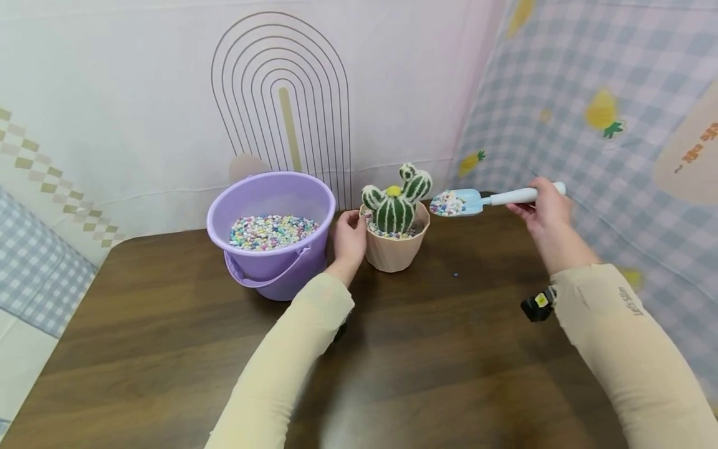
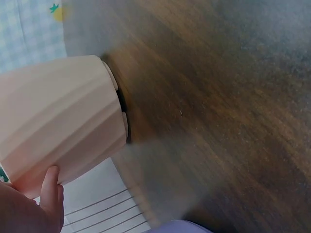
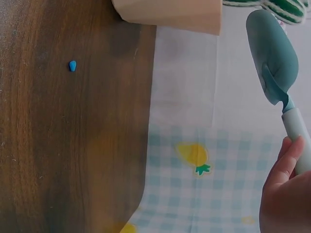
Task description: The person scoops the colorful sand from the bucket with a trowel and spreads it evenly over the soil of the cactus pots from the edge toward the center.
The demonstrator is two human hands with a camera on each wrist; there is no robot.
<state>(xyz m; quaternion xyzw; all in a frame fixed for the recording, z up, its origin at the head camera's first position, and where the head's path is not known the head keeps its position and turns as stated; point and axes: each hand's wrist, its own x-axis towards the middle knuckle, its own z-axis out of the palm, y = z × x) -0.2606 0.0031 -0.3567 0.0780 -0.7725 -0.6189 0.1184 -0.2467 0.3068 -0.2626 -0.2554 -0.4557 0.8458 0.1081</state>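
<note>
My right hand [image 1: 550, 209] grips the white handle of a light blue trowel [image 1: 473, 201], whose blade carries a heap of multicoloured pebbles [image 1: 447, 204]. The blade is held level just right of the flower pot's rim, and its underside shows in the right wrist view. The beige flower pot [image 1: 392, 254] stands upright and holds a green cactus [image 1: 394, 215] with a yellow top and pebbles round its base. With my left hand [image 1: 350, 238] I hold the pot at its left rim. In the left wrist view, fingers [image 2: 50, 187] lie against its ribbed wall.
Left of the pot stands a purple bucket [image 1: 272, 262] with many multicoloured pebbles inside and its handle hanging in front. One blue pebble [image 3: 72, 65] lies on the brown wooden table [image 1: 426, 374]. Patterned cloth [image 1: 561, 112] hangs behind and at the right.
</note>
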